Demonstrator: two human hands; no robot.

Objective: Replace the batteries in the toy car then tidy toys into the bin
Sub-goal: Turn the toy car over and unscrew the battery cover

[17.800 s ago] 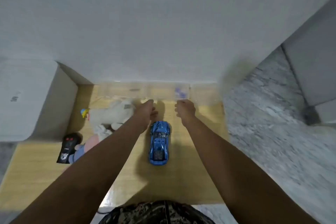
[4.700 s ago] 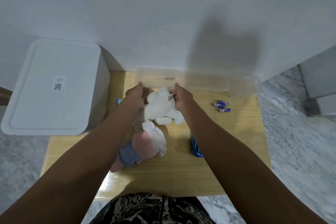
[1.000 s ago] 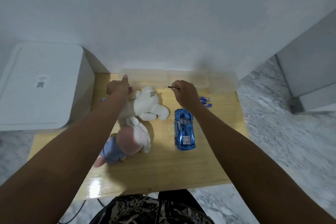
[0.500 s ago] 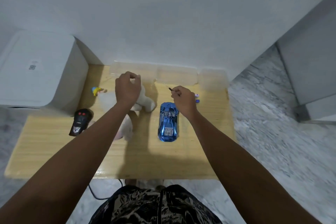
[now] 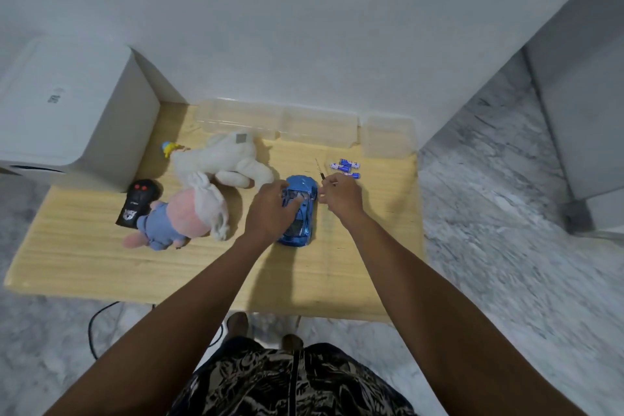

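Left hand (image 5: 270, 209) closes over the glossy blue toy car (image 5: 299, 209) at frame centre, wheels down; right hand (image 5: 339, 194) pinches a thin dark-handled screwdriver (image 5: 320, 170). Blue-and-white batteries (image 5: 346, 167) lie loose just right of the car; clear plastic bin (image 5: 277, 120) holds nothing visible. Judgement: early, swap not begun, toys untidied.

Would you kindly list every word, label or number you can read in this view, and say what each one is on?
No text here can actually be read.
White bin lid: a small dark label, too blurred to read.
Black remote control: a white emblem near its lower end, too small to read.
Batteries: blue and white wrappers, print too small to read.
White plush: a grey tag, no legible print.
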